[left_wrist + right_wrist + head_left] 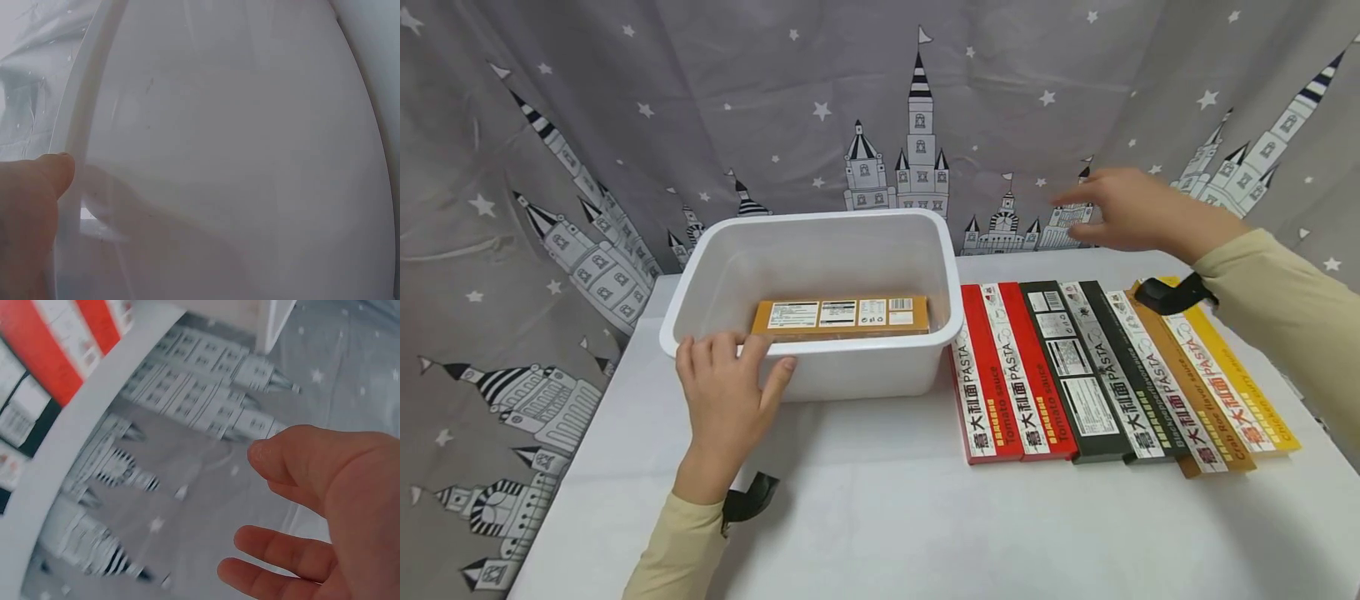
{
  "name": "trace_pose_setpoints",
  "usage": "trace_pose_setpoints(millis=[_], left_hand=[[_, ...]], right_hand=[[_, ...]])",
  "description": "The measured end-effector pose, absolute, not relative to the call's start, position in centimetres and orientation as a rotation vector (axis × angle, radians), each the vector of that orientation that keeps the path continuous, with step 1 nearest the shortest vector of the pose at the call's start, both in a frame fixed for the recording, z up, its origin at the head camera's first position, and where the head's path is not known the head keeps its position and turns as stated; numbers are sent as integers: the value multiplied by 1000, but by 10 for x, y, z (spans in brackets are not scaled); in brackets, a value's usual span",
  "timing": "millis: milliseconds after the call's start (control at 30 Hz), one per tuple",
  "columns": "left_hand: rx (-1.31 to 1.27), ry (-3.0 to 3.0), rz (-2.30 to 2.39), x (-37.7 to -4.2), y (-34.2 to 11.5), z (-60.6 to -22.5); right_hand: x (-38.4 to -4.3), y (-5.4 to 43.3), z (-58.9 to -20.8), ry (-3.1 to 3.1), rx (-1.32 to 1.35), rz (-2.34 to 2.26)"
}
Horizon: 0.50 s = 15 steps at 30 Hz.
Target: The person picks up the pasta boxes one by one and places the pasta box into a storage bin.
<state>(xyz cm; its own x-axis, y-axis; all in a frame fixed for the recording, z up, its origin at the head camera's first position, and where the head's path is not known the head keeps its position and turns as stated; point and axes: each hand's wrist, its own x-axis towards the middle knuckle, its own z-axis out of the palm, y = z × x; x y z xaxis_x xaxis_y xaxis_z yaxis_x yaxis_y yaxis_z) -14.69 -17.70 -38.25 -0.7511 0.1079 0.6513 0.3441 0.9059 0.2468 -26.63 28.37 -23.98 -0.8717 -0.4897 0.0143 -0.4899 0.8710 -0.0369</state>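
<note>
- Tub (850, 375) is gripped at near rim by left hand (726, 383).
- Right hand (1138, 212) is held raised, thumb and fingers parted.
- Pasta boxes (1108, 375) are ranged alongside; brown box (842, 315) lies inside.

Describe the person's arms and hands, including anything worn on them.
The left hand and right hand are bare, without gloves. The left sleeve and right sleeve are long, plain and pale yellow-beige. A black strap shows at each wrist, left strap and right strap.
</note>
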Motion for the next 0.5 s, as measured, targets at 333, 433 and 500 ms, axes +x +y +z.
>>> trace_pose_setpoints(millis=[333,433,500], left_hand=[[-325,-2382,-476,-148,-177,-383],[-327,-2385,-478,-148,-177,-383],[-329,-2385,-478,-148,-177,-383]], right_hand=[[-225,365,-270,-3133,469,89],[-210,383,-281,-3122,397,86],[-199,393,-289,-3101,358,71]])
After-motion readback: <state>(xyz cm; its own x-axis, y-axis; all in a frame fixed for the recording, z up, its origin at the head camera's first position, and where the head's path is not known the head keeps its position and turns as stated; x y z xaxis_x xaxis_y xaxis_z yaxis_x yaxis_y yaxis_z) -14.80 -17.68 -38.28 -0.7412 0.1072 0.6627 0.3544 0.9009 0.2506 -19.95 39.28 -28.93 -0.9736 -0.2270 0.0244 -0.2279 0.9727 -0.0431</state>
